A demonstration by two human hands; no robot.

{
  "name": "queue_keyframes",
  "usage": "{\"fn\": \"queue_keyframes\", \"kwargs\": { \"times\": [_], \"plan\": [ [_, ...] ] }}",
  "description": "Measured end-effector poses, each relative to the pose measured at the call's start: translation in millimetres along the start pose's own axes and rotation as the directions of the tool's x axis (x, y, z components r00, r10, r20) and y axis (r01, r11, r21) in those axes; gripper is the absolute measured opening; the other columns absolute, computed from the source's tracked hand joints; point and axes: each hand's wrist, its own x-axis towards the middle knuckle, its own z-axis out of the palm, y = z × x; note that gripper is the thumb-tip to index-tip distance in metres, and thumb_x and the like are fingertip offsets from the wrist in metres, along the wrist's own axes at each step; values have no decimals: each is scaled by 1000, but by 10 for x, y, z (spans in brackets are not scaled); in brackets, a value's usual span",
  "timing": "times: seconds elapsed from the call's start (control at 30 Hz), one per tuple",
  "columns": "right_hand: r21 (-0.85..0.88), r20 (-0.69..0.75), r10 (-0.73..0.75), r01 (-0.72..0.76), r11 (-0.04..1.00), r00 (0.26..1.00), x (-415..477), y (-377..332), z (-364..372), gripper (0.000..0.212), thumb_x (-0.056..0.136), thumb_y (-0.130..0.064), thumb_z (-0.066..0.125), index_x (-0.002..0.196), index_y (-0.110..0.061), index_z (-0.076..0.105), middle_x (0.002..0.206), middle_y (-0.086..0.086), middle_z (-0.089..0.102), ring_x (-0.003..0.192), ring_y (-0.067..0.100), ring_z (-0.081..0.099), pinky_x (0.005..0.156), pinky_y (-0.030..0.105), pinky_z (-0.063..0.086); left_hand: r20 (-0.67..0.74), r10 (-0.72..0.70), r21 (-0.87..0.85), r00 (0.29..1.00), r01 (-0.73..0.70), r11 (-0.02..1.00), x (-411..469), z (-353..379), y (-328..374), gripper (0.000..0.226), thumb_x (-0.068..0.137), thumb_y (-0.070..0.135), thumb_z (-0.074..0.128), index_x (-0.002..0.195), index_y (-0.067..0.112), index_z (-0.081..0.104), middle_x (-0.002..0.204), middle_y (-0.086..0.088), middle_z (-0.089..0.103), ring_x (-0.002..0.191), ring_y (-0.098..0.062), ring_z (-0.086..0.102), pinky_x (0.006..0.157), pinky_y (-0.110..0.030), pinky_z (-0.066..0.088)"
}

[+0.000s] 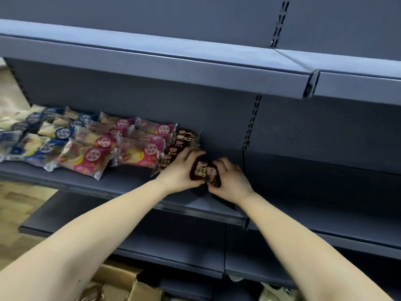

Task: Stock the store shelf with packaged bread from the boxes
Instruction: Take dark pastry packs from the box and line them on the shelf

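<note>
Dark brown plastic bread packet point(205, 172) was held between both hands over the middle grey metal shelf point(130, 183); whether it rested on the shelf could not be determined. The left hand point(181, 168) gripped its left side, fingers curled over the top. The right hand point(231, 178) gripped its right side likewise. The packet lay just right of a row of matching brown packets point(180, 144). Pink-labelled clear bread packets point(134, 153) and blue-labelled clear bread packets point(43, 135) lay further left. An open brown cardboard box point(121, 281) stood below.

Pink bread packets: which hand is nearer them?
Left. The left hand grips the brown packet to the right of the pink bread packets; the right hand holds that packet's other side, farther away.
</note>
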Motion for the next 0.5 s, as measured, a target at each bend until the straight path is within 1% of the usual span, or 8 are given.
{"fn": "queue_keyframes", "kwargs": {
  "times": [0.03,0.1,0.17,0.23,0.33,0.37,0.43,0.5],
  "plan": [
    [3,1,-9,9,1000,1000,41,-77,18,70,85,-45,59,142,-11,35,141,5,37,124,26,42,104,33,29,-27,-38,7,999,38,999,-73,-60,-61,92,68,47,75,144,17,32,147,-5,26,136,-26,33,108,-39,36],
    [8,18,-31,31,999,999,113,-243,73,70,86,-48,57,142,-12,35,141,5,37,126,26,40,104,33,26,-56,-124,26,991,125,992,-220,-187,-169,99,64,67,63,144,20,30,147,-5,28,136,-26,31,108,-40,35],
    [-2,45,-61,61,998,997,172,-410,144,70,86,-51,55,142,-14,35,140,4,39,128,25,39,106,33,25,-74,-242,22,967,244,969,-356,-287,-290,92,70,75,46,144,22,30,147,-5,30,136,-28,31,109,-43,34],
    [-3,60,-83,83,997,995,223,-574,235,70,87,-52,54,144,-16,32,143,4,39,130,26,37,108,35,25,-131,-361,37,923,368,929,-470,-366,-401,83,79,71,33,143,18,32,149,-9,31,135,-34,30,108,-47,33],
    [1,70,-82,83,997,994,271,-784,374,71,90,-49,52,150,-25,22,146,6,35,134,28,32,109,39,26,-171,-463,167,870,489,856,-628,-430,-551,80,87,61,20,146,9,31,153,-16,28,135,-41,28,110,-46,27],
    [-1,79,-73,73,997,994,280,-829,412,70,91,-47,50,151,-30,17,146,6,34,134,29,30,108,41,27,-168,-482,217,860,509,833,-679,-436,-595,78,88,58,20,146,8,30,154,-15,24,137,-41,26,111,-46,25],
    [-26,97,-46,48,998,994,293,-881,454,67,92,-44,47,150,-39,12,146,6,29,133,31,27,106,45,30,-149,-521,294,841,541,788,-768,-420,-675,64,96,48,31,146,9,30,158,-13,16,141,-39,18,112,-47,21],
    [-63,107,-20,26,998,994,307,-900,467,66,93,-44,45,150,-40,13,149,6,23,133,32,24,108,48,28,-128,-533,321,836,544,776,-829,-403,-745,57,98,42,38,146,13,30,159,-10,11,143,-37,13,114,-48,18]
  ]
}}
